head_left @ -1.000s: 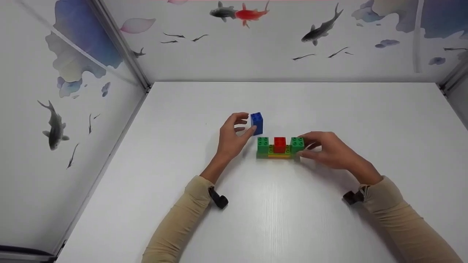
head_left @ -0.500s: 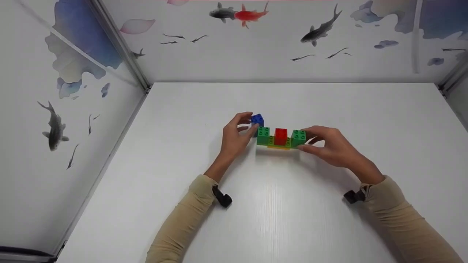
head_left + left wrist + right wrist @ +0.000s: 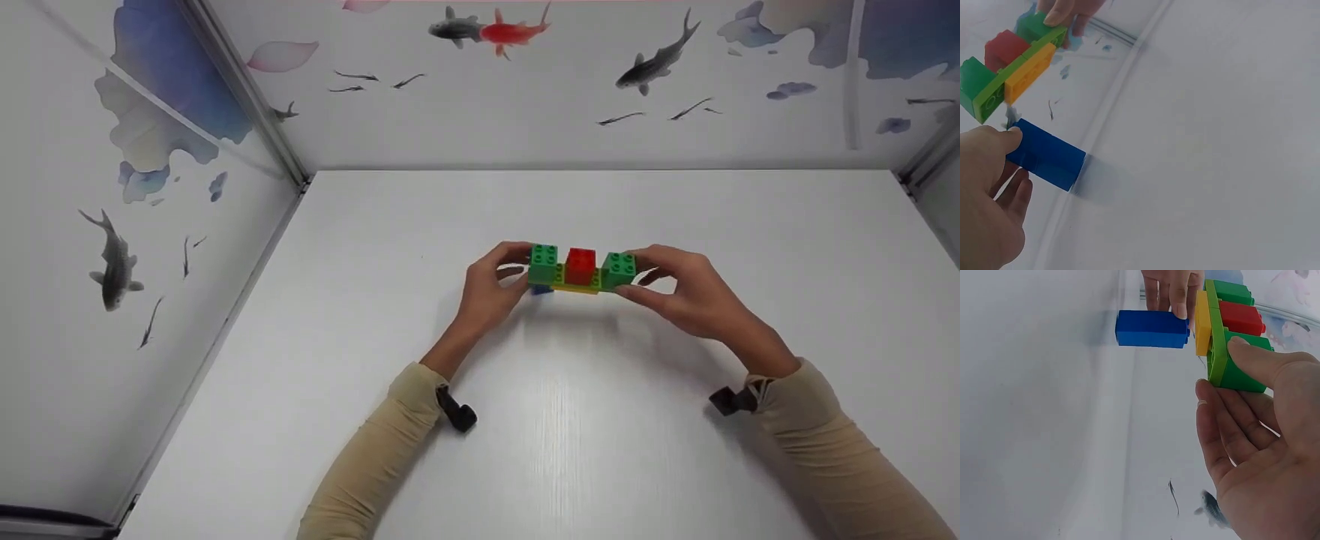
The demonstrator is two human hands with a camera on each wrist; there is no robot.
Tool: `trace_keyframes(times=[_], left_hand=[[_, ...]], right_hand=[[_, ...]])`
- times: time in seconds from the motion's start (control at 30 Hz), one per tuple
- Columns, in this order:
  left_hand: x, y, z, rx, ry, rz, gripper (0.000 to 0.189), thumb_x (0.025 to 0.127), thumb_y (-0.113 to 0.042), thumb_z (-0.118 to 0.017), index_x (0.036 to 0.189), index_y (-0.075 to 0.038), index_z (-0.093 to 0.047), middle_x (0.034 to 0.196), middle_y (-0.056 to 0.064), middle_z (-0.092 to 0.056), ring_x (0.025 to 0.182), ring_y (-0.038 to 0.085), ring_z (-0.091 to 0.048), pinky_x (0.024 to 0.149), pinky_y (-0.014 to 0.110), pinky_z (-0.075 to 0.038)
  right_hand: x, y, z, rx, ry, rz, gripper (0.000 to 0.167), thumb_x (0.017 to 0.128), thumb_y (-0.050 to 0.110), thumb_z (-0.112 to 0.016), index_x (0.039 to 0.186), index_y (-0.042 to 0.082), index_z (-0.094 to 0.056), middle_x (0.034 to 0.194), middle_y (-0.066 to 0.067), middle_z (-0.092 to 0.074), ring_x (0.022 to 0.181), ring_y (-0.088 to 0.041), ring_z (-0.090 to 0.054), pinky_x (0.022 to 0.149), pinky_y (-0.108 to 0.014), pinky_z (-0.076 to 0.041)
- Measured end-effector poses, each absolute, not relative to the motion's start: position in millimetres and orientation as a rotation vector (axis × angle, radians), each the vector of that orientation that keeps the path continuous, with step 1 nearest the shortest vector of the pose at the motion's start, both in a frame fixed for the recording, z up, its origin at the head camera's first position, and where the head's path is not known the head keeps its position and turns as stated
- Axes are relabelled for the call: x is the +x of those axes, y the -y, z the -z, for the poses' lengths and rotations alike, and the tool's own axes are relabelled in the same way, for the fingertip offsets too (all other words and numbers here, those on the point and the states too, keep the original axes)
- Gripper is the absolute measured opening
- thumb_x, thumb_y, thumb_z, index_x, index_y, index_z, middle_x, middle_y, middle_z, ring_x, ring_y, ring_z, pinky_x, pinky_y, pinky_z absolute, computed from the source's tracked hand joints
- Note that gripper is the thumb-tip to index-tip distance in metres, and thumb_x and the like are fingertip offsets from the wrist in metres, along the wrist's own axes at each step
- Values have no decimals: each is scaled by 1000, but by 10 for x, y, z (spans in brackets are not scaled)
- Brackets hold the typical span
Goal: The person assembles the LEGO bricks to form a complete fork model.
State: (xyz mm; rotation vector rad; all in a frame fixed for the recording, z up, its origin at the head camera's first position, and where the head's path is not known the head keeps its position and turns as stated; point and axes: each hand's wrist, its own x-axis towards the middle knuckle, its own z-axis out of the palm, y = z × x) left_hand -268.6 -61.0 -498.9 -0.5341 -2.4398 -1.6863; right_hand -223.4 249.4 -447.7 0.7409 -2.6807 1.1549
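Observation:
Between the thumb and fingers of my left hand (image 3: 489, 294) is a tall blue block (image 3: 1049, 156), upright with its studs up. In the head view it is mostly hidden behind the assembly. My right hand (image 3: 694, 296) pinches one end of a toy-brick assembly (image 3: 1216, 329). This has a lime-green plate (image 3: 1021, 66) with a green brick (image 3: 543, 262) at the left end, a red brick (image 3: 580, 266) in the middle and another green brick (image 3: 619, 268) at the right. A yellow brick (image 3: 1030, 73) sits under the plate. The assembly hangs above the blue block, a narrow gap between them.
The white table (image 3: 555, 435) spreads around both hands. White panels with painted fish (image 3: 660, 61) stand behind it and at the left side. A small black camera (image 3: 459, 412) is strapped at each cuff.
My right hand has lifted the brick assembly off the table and carried it away from me, over the blue block. My left hand, first just beside the blue block, now holds it.

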Motion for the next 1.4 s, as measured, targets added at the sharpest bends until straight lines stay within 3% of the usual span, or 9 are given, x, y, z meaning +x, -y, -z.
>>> trace_keyframes(times=[0.17, 0.43, 0.6, 1.0, 1.27, 1.4], left_hand=[[-2652, 615, 5010, -637, 2472, 1762, 47, 96, -8, -82, 138, -24, -70, 134, -7, -74, 127, 8, -69, 109, 29, -58], [-2591, 570, 5030, -865, 2475, 1955, 49, 97, -19, -84, 143, -27, -70, 135, -8, -74, 129, 9, -69, 114, 36, -56], [-2556, 545, 5026, -866, 2493, 2003, 48, 97, -22, -84, 143, -27, -69, 135, -7, -74, 126, 12, -71, 112, 33, -57], [-2520, 521, 5058, -814, 2470, 2008, 48, 96, -26, -86, 141, -27, -70, 133, -5, -76, 123, 25, -72, 108, 32, -59], [-2560, 574, 5006, -828, 2448, 1983, 56, 92, -28, -89, 144, -30, -66, 135, -7, -73, 128, 15, -68, 110, 38, -59], [-2600, 656, 4929, -841, 2387, 2016, 57, 93, -26, -89, 145, -26, -65, 135, -3, -73, 127, 15, -68, 110, 40, -59]], right_hand=[[-2204, -2474, 4408, 750, 2645, -1170, 43, 95, 11, -85, 136, 11, -72, 125, -4, -76, 108, -19, -72, 89, -5, -54], [-2172, -2453, 4333, 781, 2603, -1192, 41, 96, 13, -84, 135, 14, -72, 122, 1, -75, 108, -7, -70, 92, -15, -60], [-2164, -2461, 4314, 793, 2588, -1198, 39, 97, 15, -83, 134, 13, -71, 122, 0, -75, 108, 0, -67, 92, -12, -58], [-2175, -2482, 4324, 774, 2610, -1174, 41, 96, 11, -83, 135, 10, -70, 122, -2, -74, 108, 2, -66, 92, -9, -55], [-2172, -2487, 4327, 761, 2617, -1179, 40, 98, 13, -82, 136, 11, -70, 123, -2, -74, 109, 3, -65, 92, -10, -56], [-2175, -2487, 4341, 773, 2606, -1206, 39, 98, 13, -81, 135, 11, -70, 123, -2, -73, 110, 4, -65, 92, -8, -55]])
